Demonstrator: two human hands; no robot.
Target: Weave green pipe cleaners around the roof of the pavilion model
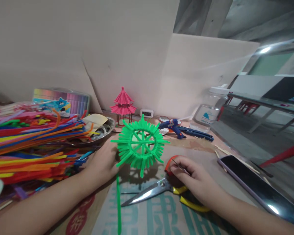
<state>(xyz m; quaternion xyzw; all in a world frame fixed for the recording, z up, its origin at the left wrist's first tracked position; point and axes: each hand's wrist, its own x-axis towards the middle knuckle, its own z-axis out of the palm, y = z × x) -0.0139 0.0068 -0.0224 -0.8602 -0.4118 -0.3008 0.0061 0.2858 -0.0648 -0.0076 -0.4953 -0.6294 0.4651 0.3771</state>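
Observation:
My left hand (pixel 105 160) is closed on the left side of a green pipe-cleaner ring (pixel 159 143), which has spokes inside and short spikes all round. The ring hides some of its fingertips. My right hand (pixel 189 171) is closed in a pinch, with a thin dark strip (pixel 178 164) at its fingertips. Below and beside that hand lie scissors (pixel 149 193) with orange and yellow handles, blades closed and pointing left; whether the hand touches them I cannot tell. A straight green pipe cleaner (pixel 119 205) runs down below the ring.
Bundles of coloured pipe cleaners (pixel 34 137) fill the left, by a marker case (pixel 61 101) and a metal dish (pixel 105 132). Behind stand a pink pagoda model (pixel 123 102), a small digital clock (pixel 147 113), a blue glue gun (pixel 172 125) and a clear jar (pixel 208 107). A phone (pixel 257 186) lies right.

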